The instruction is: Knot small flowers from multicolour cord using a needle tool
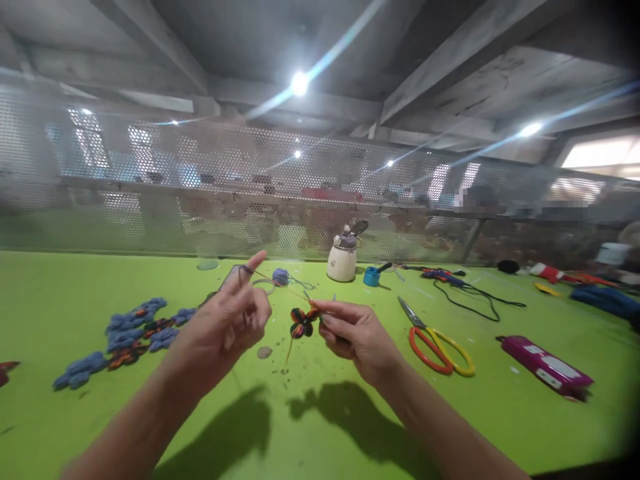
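Observation:
My right hand (357,333) pinches a small crocheted flower (304,323) in black, orange and dark red at its right edge. A short orange-yellow tail hangs from the flower. If a hook is in that hand, I cannot make it out. My left hand (225,320) is raised to the left, index finger pointing up and the other fingers curled. Yarn (280,281) wraps round that index finger and runs taut to the flower. Behind the left wrist lie several blue crocheted flowers (127,327) and some black-orange flowers (127,355).
Scissors (435,340) with orange and yellow handles lie right of my right hand, near a magenta device (547,367). Farther back stand a white bottle (342,259), a blue pot (371,277) and a blue yarn ball (281,277). A glue gun (443,276) and its cable lie behind the scissors.

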`<action>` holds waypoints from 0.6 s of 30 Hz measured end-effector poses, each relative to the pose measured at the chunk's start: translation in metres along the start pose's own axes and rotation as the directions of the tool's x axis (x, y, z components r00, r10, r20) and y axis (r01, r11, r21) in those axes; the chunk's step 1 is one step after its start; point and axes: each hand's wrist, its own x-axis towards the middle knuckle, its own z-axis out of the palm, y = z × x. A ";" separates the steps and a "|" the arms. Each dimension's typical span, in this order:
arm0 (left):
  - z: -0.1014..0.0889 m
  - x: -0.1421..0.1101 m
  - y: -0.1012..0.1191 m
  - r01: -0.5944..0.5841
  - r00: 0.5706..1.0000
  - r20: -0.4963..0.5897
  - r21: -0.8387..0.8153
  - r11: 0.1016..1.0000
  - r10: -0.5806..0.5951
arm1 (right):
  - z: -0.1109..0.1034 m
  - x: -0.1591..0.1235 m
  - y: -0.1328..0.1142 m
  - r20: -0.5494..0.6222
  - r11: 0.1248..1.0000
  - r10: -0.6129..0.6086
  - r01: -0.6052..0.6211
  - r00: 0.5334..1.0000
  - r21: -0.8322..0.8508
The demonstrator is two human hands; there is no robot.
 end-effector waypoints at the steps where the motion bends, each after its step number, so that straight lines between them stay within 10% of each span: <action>1: -0.002 0.002 -0.004 0.025 0.999 -0.029 0.150 0.988 -0.021 | 0.002 0.000 0.003 0.002 1.000 0.012 -0.012 1.000 -0.015; 4: -0.012 0.010 -0.016 0.032 0.977 -0.185 0.621 0.783 0.106 | 0.006 -0.001 0.009 0.029 0.999 0.029 -0.027 0.999 -0.042; 6: -0.017 0.014 -0.021 0.063 0.974 -0.205 0.658 0.750 0.099 | 0.005 0.000 0.011 0.030 0.998 0.030 -0.029 0.999 -0.049; 12: -0.004 0.009 -0.025 0.169 0.985 -0.026 0.385 0.907 -0.172 | -0.004 0.005 0.012 -0.030 0.999 -0.015 0.013 0.999 -0.051; 18: 0.007 0.003 -0.035 0.142 0.990 -0.005 -0.066 0.988 -0.142 | -0.004 0.005 0.026 -0.035 0.997 0.037 -0.039 0.999 -0.060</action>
